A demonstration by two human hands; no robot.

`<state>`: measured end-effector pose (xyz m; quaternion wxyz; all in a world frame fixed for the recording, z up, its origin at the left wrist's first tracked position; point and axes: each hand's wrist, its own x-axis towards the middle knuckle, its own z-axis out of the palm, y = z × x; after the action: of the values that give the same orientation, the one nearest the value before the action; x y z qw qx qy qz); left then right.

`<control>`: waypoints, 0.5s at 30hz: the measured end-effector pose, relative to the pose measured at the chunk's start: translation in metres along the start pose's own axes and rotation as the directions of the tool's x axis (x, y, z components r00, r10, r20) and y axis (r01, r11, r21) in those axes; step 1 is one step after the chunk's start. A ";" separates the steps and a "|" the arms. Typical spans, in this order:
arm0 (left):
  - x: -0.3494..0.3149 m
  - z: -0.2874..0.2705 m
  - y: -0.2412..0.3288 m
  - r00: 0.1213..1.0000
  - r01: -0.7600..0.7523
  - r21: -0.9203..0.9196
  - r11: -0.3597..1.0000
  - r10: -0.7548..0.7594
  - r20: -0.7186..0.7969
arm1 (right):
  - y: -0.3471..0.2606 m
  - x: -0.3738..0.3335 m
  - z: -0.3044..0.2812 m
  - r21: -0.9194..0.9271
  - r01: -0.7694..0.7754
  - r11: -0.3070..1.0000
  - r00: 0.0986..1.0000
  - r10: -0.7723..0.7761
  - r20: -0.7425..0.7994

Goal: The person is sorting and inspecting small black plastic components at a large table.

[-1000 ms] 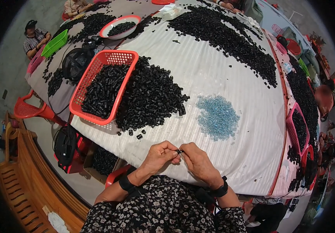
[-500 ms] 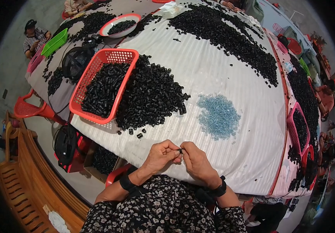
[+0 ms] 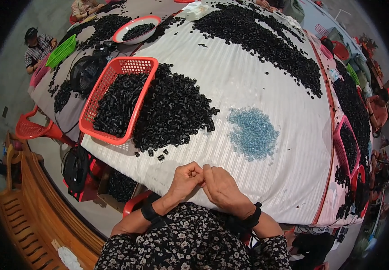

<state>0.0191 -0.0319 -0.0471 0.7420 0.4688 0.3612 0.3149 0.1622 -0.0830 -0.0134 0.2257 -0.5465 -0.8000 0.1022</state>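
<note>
My left hand (image 3: 185, 181) and my right hand (image 3: 223, 188) meet over the near edge of the table, fingers bent and fingertips together. Both are closed in a pinch; whatever sits between them is hidden behind the fingers. Just ahead of my left hand lie a few loose black plastic pieces (image 3: 161, 158), short and hollow. Beyond them spreads a heap of the same black pieces (image 3: 174, 110), against a red plastic basket (image 3: 141, 105) filled with longer black pieces. Ahead and to the right of my right hand lies a pile of small clear bluish pieces (image 3: 253, 135).
White ribbed sheeting (image 3: 293, 175) covers the table. A red-rimmed bowl (image 3: 151, 37), a black fan (image 3: 87, 72) and a green basket (image 3: 62, 51) stand at the far left. A pink basket (image 3: 341, 148) is on the right. Other people sit around. A wooden bench (image 3: 21, 220) stands lower left.
My right hand has turned inward and its fingers have closed over the fingertips of my left. The small black piece visible between them before is now out of sight.
</note>
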 end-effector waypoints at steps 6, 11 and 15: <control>-0.001 0.004 -0.005 0.995 0.056 -0.048 0.997 -0.059 -0.075 | 0.001 -0.003 0.017 -0.068 -0.029 0.997 0.996 0.023 -0.090; -0.002 0.009 -0.004 0.989 0.027 0.091 0.995 -0.013 -0.148 | -0.002 0.000 0.023 -0.209 -0.079 0.975 0.990 0.052 -0.130; -0.001 0.012 -0.006 0.976 0.015 0.115 0.993 0.011 -0.217 | -0.001 0.004 0.018 -0.102 -0.105 0.989 0.990 0.094 -0.106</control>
<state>0.0292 -0.0409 -0.0486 0.6700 0.4736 0.4581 0.3419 0.1517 -0.0778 -0.0274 0.2306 -0.6017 -0.7636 0.0425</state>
